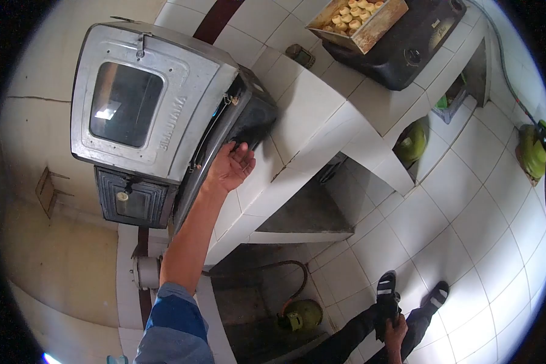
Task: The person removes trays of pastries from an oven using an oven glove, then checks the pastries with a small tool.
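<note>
My left hand [232,165] reaches to the front of a black gas stove [256,103], palm turned up and fingers curled. Its thumb and fingertips close at the stove's front, where a control knob appears to be; the fingers mostly hide it. On this stove stands a silver metal oven [176,79] with a glass window in its door. Low down beside my legs, my right hand [396,332] is closed around a black object [383,316] whose kind I cannot make out.
A second black stove [394,64] stands on the tiled counter [312,112], bearing a tin [379,30] of round pale pastries. A small jar [300,56] sits between the stoves. Below are a green gas cylinder [303,314] with its hose [273,264] and another cylinder [411,144].
</note>
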### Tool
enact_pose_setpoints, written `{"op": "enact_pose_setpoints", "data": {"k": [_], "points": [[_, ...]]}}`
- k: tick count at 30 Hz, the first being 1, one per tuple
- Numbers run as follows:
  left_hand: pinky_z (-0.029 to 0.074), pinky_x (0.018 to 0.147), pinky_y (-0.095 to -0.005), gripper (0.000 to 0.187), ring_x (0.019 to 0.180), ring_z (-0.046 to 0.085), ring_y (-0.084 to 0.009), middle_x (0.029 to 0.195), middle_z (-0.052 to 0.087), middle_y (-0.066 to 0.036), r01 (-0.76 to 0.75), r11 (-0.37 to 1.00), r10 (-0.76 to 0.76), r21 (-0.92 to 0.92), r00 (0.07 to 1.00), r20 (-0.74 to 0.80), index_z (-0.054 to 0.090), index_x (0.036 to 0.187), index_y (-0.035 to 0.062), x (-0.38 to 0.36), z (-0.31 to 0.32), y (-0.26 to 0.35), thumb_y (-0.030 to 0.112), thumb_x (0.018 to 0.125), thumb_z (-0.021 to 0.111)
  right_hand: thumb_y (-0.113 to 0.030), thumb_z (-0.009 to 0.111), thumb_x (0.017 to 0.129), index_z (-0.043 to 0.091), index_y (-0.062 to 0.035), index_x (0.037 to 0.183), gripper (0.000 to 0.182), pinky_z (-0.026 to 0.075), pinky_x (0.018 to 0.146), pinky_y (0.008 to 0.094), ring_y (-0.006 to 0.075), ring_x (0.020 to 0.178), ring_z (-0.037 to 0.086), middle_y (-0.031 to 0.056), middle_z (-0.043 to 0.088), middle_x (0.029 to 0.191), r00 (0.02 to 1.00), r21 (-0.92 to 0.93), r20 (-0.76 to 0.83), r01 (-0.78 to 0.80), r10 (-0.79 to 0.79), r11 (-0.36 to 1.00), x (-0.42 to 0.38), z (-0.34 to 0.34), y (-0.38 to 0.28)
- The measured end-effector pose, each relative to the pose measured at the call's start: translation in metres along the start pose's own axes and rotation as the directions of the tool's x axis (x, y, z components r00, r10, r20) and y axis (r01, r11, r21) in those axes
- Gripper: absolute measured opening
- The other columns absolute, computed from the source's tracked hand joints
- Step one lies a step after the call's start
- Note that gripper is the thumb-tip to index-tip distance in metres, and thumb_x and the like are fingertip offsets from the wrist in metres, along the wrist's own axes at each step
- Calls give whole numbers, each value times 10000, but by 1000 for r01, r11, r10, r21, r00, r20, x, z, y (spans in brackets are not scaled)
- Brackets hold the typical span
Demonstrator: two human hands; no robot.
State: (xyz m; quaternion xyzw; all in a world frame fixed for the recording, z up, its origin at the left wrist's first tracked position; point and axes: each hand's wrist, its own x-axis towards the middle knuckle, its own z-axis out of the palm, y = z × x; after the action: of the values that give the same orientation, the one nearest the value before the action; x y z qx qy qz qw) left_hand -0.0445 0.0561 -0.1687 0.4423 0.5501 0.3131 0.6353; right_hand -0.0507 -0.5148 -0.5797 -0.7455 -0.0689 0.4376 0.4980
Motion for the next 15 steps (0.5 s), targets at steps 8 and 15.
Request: {"op": "enact_pose_setpoints", "data": {"k": [8,15], "points": [[570,832,-397,351,864,678,-236,797,715,-40,1,1000,-1,4,999,-33,683,867,48,0,0,0,284,1030,481,-93,677,789,537,22,872,198,419,616,409,259,637,515,142,524,695,1000,19,16,-1,1,1000,1,0,2],[573,832,-395,339,834,687,-235,801,726,-53,40,999,-40,-20,999,20,702,858,46,4,-4,2,276,1014,508,-115,690,820,554,0,932,211,430,597,395,269,612,536,152,579,714,998,-43,8,60,-60,997,2,7,20]]}}
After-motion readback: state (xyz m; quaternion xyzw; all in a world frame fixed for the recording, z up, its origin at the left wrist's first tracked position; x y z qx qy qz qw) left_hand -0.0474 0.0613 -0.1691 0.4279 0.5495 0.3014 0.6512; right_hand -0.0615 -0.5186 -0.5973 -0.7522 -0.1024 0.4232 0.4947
